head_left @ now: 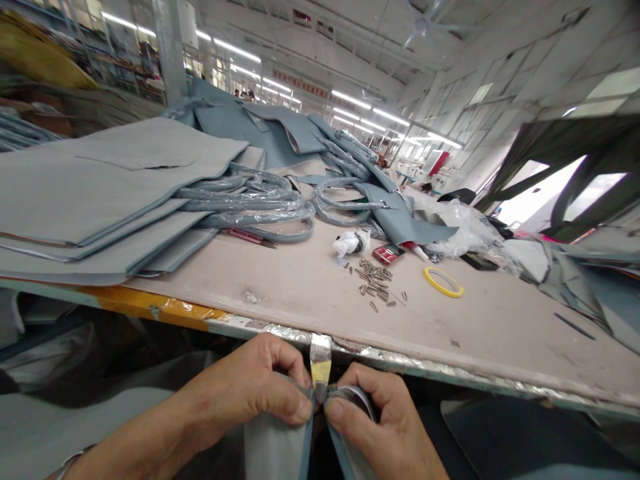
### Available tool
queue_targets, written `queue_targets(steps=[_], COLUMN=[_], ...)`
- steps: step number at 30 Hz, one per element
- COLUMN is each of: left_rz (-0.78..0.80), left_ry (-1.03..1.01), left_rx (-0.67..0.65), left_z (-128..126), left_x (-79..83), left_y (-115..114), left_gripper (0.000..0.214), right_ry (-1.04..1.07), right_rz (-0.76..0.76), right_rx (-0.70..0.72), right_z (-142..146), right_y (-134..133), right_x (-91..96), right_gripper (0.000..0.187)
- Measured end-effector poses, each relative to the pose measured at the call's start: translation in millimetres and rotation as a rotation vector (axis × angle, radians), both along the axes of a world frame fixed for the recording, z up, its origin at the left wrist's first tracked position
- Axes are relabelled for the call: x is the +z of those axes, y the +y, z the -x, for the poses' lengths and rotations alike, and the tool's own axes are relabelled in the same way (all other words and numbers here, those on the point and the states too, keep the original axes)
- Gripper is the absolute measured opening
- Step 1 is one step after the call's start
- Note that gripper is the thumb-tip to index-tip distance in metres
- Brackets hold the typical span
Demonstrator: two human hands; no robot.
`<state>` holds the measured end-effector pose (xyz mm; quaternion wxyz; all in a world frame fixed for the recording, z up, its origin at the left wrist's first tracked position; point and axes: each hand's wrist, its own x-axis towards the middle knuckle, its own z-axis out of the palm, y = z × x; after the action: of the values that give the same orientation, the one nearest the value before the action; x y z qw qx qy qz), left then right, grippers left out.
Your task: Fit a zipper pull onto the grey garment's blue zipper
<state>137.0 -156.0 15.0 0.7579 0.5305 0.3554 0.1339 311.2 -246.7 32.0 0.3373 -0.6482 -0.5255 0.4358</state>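
Note:
Just below the table's front edge, my left hand pinches the edge of a grey leather-like panel between thumb and fingers. Close beside it, my right hand grips a second edge of grey material, which curves up in a loop behind the thumb. Between my thumbs is a small metal piece, at the lower end of a taped tab fixed to the table edge. Both edges run down and apart from this piece. Whether they enter it cannot be made out.
Stacked grey panels and plastic-wrapped grey cords cover the table's left and back. Nearer lie a heap of small dark elongated pieces, a yellow tape roll, a red box and pink-handled tweezers.

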Motion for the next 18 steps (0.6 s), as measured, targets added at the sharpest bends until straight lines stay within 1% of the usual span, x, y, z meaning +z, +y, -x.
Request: queue_targets(steps=[4,8,14,18], left_rz=[-0.013,-0.023,-0.009,-0.015], left_ry=[-0.008,-0.02,-0.005,0.001], left_rx=[-0.001,0.01,0.006,0.012], left_z=[-0.2,-0.1,-0.1,-0.7], left_x=[-2.9,-5.2,-2.0,-1.9], left_y=[-0.8,-1.2,-1.2,-0.1], left_gripper=[0.02,0.023,0.022,0.025], right_ry=[0.045,0.039,0.033,0.032], right_rz=[-0.02,-0.026,-0.02,-0.027], right_rx=[0.005,0.01,-0.023,-0.031], right_z=[-0.9,-0.9,-0.3,-0.2], right_y=[-0.9,-0.7,0.0,0.0], right_x=[-3.5,-4.4,-4.8,-5.1], right_gripper=[0.03,0.031,0.031,0.031])
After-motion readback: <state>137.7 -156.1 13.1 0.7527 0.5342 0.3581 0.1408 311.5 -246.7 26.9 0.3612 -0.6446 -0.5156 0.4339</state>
